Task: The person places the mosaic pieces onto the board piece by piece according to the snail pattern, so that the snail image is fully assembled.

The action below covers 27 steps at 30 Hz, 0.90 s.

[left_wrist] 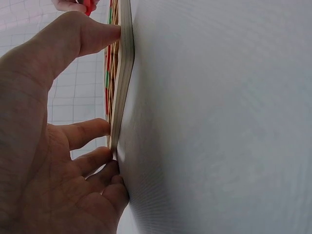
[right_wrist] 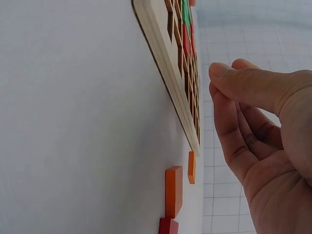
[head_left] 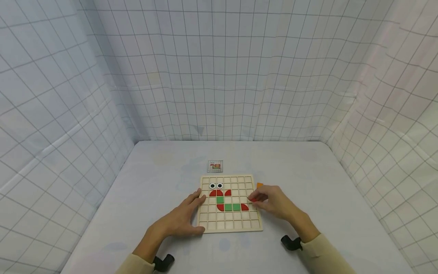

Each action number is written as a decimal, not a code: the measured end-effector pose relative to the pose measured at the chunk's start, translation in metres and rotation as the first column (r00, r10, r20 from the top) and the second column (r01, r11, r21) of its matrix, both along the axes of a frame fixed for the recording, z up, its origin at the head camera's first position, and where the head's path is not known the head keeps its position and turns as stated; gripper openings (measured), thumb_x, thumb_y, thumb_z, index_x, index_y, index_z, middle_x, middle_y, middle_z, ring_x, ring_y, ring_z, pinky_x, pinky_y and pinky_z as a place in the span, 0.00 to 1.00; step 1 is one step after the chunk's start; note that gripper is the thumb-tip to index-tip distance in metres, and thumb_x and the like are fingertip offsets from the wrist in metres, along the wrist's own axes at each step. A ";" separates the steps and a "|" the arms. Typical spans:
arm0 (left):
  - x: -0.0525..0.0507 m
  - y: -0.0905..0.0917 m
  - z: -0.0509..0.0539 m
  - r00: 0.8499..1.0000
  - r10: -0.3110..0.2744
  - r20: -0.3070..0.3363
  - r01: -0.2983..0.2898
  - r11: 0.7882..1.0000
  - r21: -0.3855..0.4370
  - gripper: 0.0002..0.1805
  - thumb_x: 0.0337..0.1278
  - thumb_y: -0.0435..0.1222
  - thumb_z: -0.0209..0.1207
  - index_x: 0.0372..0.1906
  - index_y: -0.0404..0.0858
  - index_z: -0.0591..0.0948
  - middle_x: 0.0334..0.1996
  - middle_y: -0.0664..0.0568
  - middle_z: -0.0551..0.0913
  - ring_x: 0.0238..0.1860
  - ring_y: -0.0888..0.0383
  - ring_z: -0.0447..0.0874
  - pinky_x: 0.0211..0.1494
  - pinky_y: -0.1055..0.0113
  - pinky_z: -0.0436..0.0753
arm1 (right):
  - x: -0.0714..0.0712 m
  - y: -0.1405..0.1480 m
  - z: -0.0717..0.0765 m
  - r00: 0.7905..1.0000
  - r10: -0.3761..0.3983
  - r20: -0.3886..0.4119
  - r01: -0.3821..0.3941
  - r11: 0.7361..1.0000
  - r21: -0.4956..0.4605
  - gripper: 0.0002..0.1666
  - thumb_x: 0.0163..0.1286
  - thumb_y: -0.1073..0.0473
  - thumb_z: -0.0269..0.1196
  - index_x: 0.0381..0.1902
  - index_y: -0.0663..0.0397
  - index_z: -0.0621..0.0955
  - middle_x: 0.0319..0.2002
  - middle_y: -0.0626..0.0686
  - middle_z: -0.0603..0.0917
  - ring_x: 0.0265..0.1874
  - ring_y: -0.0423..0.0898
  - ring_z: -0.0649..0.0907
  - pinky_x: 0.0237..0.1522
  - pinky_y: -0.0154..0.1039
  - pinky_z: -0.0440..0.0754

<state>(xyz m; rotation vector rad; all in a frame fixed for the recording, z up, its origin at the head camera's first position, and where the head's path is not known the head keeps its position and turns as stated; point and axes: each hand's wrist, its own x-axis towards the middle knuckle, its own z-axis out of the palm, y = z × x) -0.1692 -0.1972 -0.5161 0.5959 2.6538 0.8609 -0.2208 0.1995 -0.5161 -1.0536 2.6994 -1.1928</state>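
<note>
A wooden grid board lies on the table, with two eye tiles, several red curved tiles and green square tiles set in its cells. My left hand rests spread along the board's left side, thumb at the near corner, fingertips touching the edge. Over the right edge of the board, my right hand pinches a red tile between thumb and fingers. That tile also shows in the left wrist view; fingers hide most of its shape. In the right wrist view it is hidden behind the hand.
A small picture card with a coloured figure lies beyond the board. Just right of the board are orange tiles and a red block, partly hidden by the right hand in the head view. White gridded curtains enclose the table.
</note>
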 end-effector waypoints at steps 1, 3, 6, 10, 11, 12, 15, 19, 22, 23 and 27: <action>0.000 0.000 0.000 1.000 0.000 0.000 0.000 1.000 0.000 0.62 0.61 0.53 0.80 0.95 0.38 0.63 0.98 0.40 0.51 0.97 0.33 0.54 0.91 0.29 0.71 | 0.000 -0.002 0.000 1.000 0.008 0.000 -0.008 1.000 -0.003 0.13 0.72 0.70 0.81 0.52 0.56 0.95 0.49 0.50 0.98 0.45 0.37 0.94 0.52 0.34 0.95; 0.000 0.000 0.000 1.000 0.000 -0.002 0.000 1.000 0.001 0.62 0.61 0.53 0.81 0.94 0.38 0.63 0.98 0.39 0.51 0.97 0.33 0.54 0.90 0.29 0.71 | -0.001 -0.005 0.001 1.000 0.018 -0.003 -0.018 1.000 -0.007 0.13 0.72 0.70 0.81 0.52 0.56 0.95 0.49 0.50 0.98 0.46 0.37 0.95 0.52 0.34 0.95; 0.001 0.000 0.000 1.000 0.000 -0.006 0.000 1.000 0.002 0.62 0.61 0.52 0.81 0.94 0.38 0.64 0.98 0.39 0.51 0.97 0.33 0.54 0.90 0.29 0.71 | -0.001 -0.011 0.001 1.000 0.024 -0.015 -0.024 1.000 -0.016 0.13 0.72 0.68 0.81 0.53 0.56 0.95 0.49 0.49 0.98 0.46 0.38 0.95 0.52 0.34 0.95; 0.001 0.000 0.001 1.000 -0.003 -0.011 0.003 1.000 -0.001 0.62 0.61 0.52 0.81 0.94 0.38 0.64 0.98 0.40 0.52 0.97 0.34 0.55 0.90 0.29 0.71 | -0.003 -0.020 0.001 0.999 0.016 -0.046 -0.017 0.999 -0.031 0.12 0.73 0.66 0.81 0.52 0.55 0.96 0.48 0.48 0.98 0.46 0.40 0.95 0.51 0.34 0.95; 0.001 0.000 0.001 1.000 -0.004 -0.010 0.004 1.000 0.001 0.62 0.61 0.52 0.81 0.94 0.38 0.64 0.98 0.40 0.52 0.97 0.34 0.55 0.90 0.29 0.71 | -0.003 -0.022 0.001 0.999 0.014 -0.049 -0.015 0.999 -0.034 0.11 0.73 0.65 0.81 0.52 0.55 0.96 0.48 0.48 0.98 0.46 0.40 0.95 0.52 0.34 0.95; 0.001 0.000 0.001 1.000 -0.004 -0.010 0.004 1.000 0.001 0.62 0.61 0.52 0.81 0.94 0.38 0.64 0.98 0.40 0.52 0.97 0.34 0.55 0.90 0.29 0.71 | -0.004 -0.024 0.001 0.999 0.011 -0.050 -0.013 0.999 -0.035 0.11 0.73 0.65 0.81 0.52 0.54 0.96 0.48 0.47 0.98 0.46 0.40 0.95 0.52 0.34 0.95; 0.001 0.000 0.001 1.000 -0.003 -0.006 0.003 1.000 0.009 0.62 0.61 0.52 0.81 0.94 0.38 0.64 0.98 0.39 0.51 0.97 0.33 0.54 0.90 0.28 0.71 | -0.005 -0.029 0.003 1.000 0.006 -0.026 -0.007 0.999 -0.031 0.10 0.74 0.65 0.81 0.51 0.53 0.96 0.48 0.47 0.98 0.46 0.38 0.94 0.52 0.34 0.95; 0.001 0.000 0.000 1.000 -0.001 0.000 0.001 1.000 0.015 0.62 0.61 0.52 0.81 0.94 0.38 0.64 0.98 0.39 0.51 0.97 0.33 0.54 0.90 0.28 0.71 | -0.004 -0.037 0.007 1.000 0.001 0.004 -0.001 1.000 -0.009 0.09 0.75 0.66 0.80 0.49 0.50 0.96 0.47 0.46 0.98 0.45 0.36 0.93 0.53 0.33 0.94; 0.001 0.001 0.000 1.000 0.002 0.001 -0.002 1.000 0.014 0.62 0.61 0.52 0.81 0.94 0.38 0.64 0.98 0.40 0.51 0.97 0.33 0.54 0.91 0.28 0.71 | -0.004 -0.041 0.008 1.000 0.001 0.026 -0.001 1.000 0.005 0.09 0.76 0.67 0.79 0.50 0.49 0.95 0.47 0.45 0.98 0.45 0.35 0.92 0.53 0.33 0.94; 0.001 0.001 0.000 1.000 0.003 0.001 -0.003 1.000 0.013 0.62 0.61 0.52 0.81 0.94 0.38 0.64 0.98 0.40 0.51 0.97 0.33 0.54 0.91 0.29 0.71 | -0.005 -0.042 0.008 0.999 0.002 0.037 -0.002 1.000 0.010 0.10 0.76 0.67 0.79 0.50 0.50 0.95 0.47 0.44 0.98 0.45 0.35 0.92 0.54 0.32 0.94; 0.002 0.001 0.000 1.000 0.007 0.003 -0.007 1.000 0.013 0.62 0.61 0.52 0.81 0.94 0.38 0.64 0.98 0.40 0.51 0.97 0.33 0.54 0.90 0.29 0.71 | -0.005 -0.047 0.009 0.998 0.006 0.064 -0.008 1.000 0.026 0.11 0.77 0.67 0.79 0.54 0.52 0.95 0.49 0.45 0.98 0.45 0.35 0.92 0.55 0.33 0.94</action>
